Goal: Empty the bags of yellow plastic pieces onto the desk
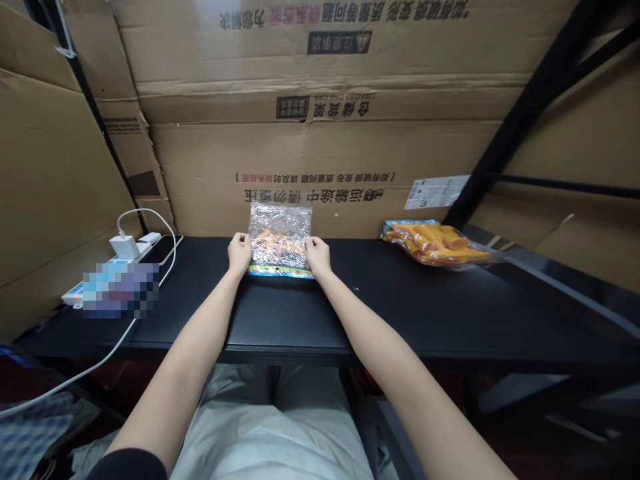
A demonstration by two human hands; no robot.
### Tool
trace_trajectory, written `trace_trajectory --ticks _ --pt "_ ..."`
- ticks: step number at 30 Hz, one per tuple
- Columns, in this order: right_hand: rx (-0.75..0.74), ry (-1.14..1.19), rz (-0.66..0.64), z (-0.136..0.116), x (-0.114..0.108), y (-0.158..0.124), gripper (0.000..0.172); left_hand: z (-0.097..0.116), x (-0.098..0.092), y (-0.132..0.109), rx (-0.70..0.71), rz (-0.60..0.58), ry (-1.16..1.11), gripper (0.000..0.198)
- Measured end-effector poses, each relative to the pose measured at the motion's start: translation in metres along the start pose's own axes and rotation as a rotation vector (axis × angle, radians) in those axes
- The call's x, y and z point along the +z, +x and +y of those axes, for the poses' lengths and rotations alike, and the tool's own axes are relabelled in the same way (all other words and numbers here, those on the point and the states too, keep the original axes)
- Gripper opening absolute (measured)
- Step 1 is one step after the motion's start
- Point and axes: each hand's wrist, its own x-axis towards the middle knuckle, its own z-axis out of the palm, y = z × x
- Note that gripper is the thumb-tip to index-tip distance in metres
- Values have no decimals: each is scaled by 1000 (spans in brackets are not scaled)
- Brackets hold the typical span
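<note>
Clear bag [280,215] pinched at both sides

You have it near the middle of the table's [287,313] back edge, your left hand [240,253] pinching one side and your right hand [318,257] the other. Whether its bottom touches down can't be told. Pulling unevenly could crease or tear the thin film; a loose pinch could let it slip. If an end is open, which doesn't show, the orange pieces [277,243] could spill. Count two bags: yours, and one fuller bag [435,243] by the back edge, toward the right corner. Toward the back left corner: one phone [166,249], one power strip [75,293], two white plugs [125,248].
</note>
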Motion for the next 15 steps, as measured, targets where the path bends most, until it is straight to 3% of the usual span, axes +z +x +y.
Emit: trace_trajectory --ticks 4,10,12,15 --pt "-148 -30 -18 1 -4 4 29 3 -2 1 0 33 40 13" --pt "-160 21 -13 2 -4 7 29 2 -5 0 19 14 135 11" --pt "-166 19 12 3 -4 8 29 3 -4 -2 95 -18 223 24" --pt "-178 -5 78 5 -6 11 30 8 0 -9 356 -127 339 52"
